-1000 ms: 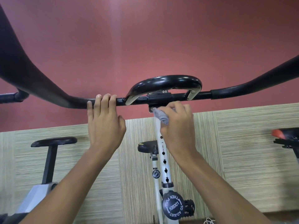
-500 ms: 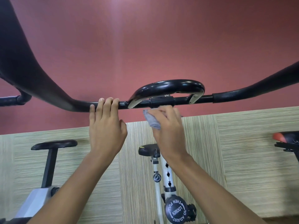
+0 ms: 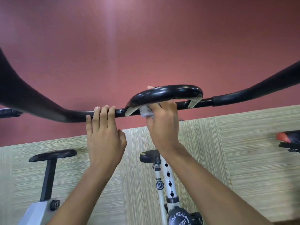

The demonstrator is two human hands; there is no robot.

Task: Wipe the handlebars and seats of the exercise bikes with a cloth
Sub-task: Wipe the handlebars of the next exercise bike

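Observation:
A black handlebar point(image 3: 235, 98) spans the view from edge to edge, with a glossy black loop point(image 3: 165, 93) at its centre. My left hand point(image 3: 103, 137) hooks its fingers over the bar just left of the loop. My right hand point(image 3: 164, 125) grips a grey cloth point(image 3: 145, 112) and presses it against the bar inside the loop. One fingertip shows above the loop's rim. A small black seat point(image 3: 148, 155) on a white post sits below my right wrist.
A second bike's black seat point(image 3: 52, 155) stands on a dark post at lower left. A red and black seat point(image 3: 287, 138) pokes in at the right edge. A round black adjustment knob point(image 3: 180, 216) sits at the bottom. Behind is a dark red surface and striped beige panelling.
My right hand has risen with the cloth from under the central clamp up into the loop, onto the bar. My left hand keeps its hold on the bar.

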